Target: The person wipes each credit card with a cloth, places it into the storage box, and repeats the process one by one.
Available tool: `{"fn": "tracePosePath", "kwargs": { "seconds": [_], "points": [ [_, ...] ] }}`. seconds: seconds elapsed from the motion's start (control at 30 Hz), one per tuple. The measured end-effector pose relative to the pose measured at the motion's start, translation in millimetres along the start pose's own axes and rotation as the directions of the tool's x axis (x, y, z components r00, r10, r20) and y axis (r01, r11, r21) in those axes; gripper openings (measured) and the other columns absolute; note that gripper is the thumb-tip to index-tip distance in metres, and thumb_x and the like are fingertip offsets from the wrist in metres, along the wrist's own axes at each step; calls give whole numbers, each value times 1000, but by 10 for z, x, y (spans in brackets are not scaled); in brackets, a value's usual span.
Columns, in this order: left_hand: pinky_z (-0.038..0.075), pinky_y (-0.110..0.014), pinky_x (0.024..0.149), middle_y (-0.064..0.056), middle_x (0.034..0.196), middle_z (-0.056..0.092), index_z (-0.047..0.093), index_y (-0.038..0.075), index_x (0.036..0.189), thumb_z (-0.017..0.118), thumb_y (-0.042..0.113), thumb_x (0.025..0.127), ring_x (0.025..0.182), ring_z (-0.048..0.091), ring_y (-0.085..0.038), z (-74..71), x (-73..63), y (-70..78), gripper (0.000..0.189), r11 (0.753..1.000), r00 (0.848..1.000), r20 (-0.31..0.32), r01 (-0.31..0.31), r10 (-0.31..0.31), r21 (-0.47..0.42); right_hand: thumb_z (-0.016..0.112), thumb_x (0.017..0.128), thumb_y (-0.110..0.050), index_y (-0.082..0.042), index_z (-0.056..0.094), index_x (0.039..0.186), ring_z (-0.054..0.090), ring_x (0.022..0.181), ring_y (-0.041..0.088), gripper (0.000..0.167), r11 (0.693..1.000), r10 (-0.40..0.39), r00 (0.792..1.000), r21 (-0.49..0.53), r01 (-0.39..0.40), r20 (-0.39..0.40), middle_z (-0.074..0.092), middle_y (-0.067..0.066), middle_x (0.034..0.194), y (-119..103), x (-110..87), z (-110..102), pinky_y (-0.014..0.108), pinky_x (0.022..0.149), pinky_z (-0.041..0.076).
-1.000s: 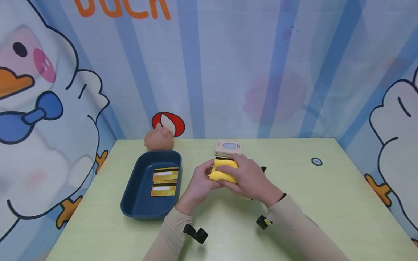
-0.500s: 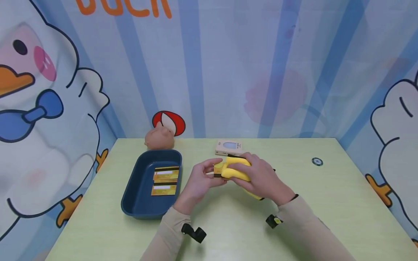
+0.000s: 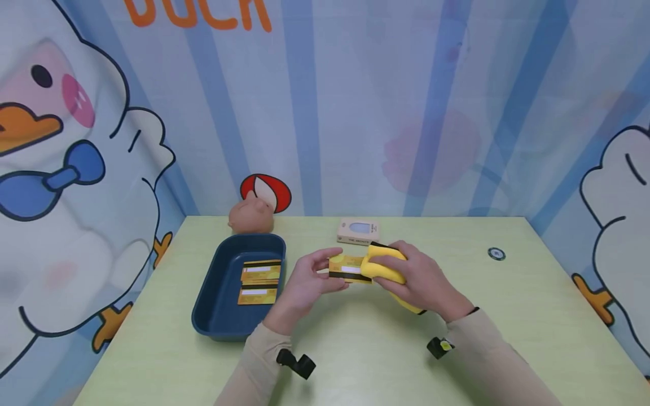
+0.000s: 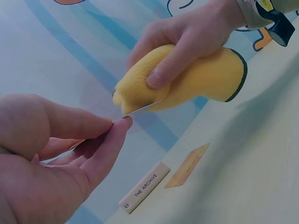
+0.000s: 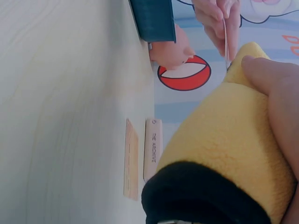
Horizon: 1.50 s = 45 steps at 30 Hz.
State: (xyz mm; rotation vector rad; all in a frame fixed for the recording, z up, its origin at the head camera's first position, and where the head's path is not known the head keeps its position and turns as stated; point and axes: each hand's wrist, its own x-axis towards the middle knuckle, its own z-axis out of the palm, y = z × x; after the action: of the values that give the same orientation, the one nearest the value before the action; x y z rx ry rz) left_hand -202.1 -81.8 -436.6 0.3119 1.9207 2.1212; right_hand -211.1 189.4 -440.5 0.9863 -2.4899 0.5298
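Observation:
My left hand [image 3: 306, 282] pinches a gold bank card [image 3: 345, 269] with a dark stripe, by its left end, above the table. The card's right end is hidden in a folded yellow cloth [image 3: 385, 266] with black edging. My right hand [image 3: 429, 282] grips that cloth round the card, thumb on the near side. In the left wrist view the card shows nearly edge-on, running from my left fingertips into the cloth [image 4: 205, 74]. Part of the cloth hangs below my right palm.
A dark blue tray [image 3: 209, 321] on the left holds gold cards [image 3: 257, 293]. Behind it sits a pink piggy bank [image 3: 251, 217]. A small box [image 3: 358, 231] stands at the back, with another card [image 4: 187, 165] lying beside it. A round chip [image 3: 496, 254] lies at right.
My right hand has moved rightward with the cloth, sliding along the card and uncovering more of its left part. My left hand stays nearly in place, holding the card's end.

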Motion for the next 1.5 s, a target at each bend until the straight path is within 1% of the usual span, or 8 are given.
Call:
{"fn": "tracePosePath", "kwargs": {
  "seconds": [0.17,0.37,0.63,0.87,0.97,1.23,1.4,1.5],
  "points": [
    [63,-39,89,-26,139,60,50,3,153,70,-13,91,110,72,-33,-41,-27,67,67,1000,999,-23,26,-25,17,81,92,-38,-25,74,125,56,86,18,36,1000,9,1000,-23,-10,-9,61,9,118,59,-41,-32,36,67,53],
    [63,-39,89,-22,141,61,51,8,154,70,-10,93,115,71,-40,-182,-56,121,66,997,997,-60,60,-58,38,83,90,-36,-25,74,123,55,85,17,36,999,29,999,-24,-30,-29,61,8,118,109,-82,-80,35,66,52],
    [61,-34,92,-22,144,62,51,7,153,71,-9,93,120,66,-36,-519,-170,386,65,975,997,-73,13,3,222,83,90,-31,-26,74,124,53,81,15,36,1000,19,997,-21,-20,-69,60,8,112,198,-125,-165,33,63,50],
    [61,-33,89,-21,143,63,49,7,154,73,-2,94,115,69,-35,-870,-276,505,65,937,989,-146,63,-13,342,84,89,-28,-24,74,124,51,80,14,37,999,21,997,-24,-23,-75,59,7,110,233,-185,-201,32,63,48],
    [61,-34,89,-24,141,63,50,3,151,75,-1,93,112,70,-34,-1029,-330,515,63,921,983,-184,76,-4,383,84,89,-29,-24,73,124,51,81,14,37,999,32,997,-24,-33,-64,59,7,112,236,-206,-207,33,64,49],
    [62,-34,87,-31,139,61,50,-3,148,74,-2,93,107,70,-31,-1413,-484,462,60,910,977,-214,87,1,406,83,90,-32,-26,73,126,52,82,14,37,998,58,997,-18,-59,-53,59,7,114,246,-248,-221,32,63,49],
    [64,-39,86,-34,134,63,50,-7,144,69,-4,95,105,71,-29,-1603,-573,385,52,897,980,-196,115,-33,427,83,90,-33,-26,72,126,52,81,13,38,998,61,997,-18,-62,-51,59,7,114,255,-271,-220,31,63,49],
    [64,-42,84,-32,129,65,53,-6,138,67,-2,98,104,71,-31,-1663,-598,345,43,878,976,-200,165,-81,449,83,90,-33,-26,72,126,52,82,13,38,998,62,997,-18,-63,-52,59,6,114,260,-280,-223,31,63,49]
  ]
}}
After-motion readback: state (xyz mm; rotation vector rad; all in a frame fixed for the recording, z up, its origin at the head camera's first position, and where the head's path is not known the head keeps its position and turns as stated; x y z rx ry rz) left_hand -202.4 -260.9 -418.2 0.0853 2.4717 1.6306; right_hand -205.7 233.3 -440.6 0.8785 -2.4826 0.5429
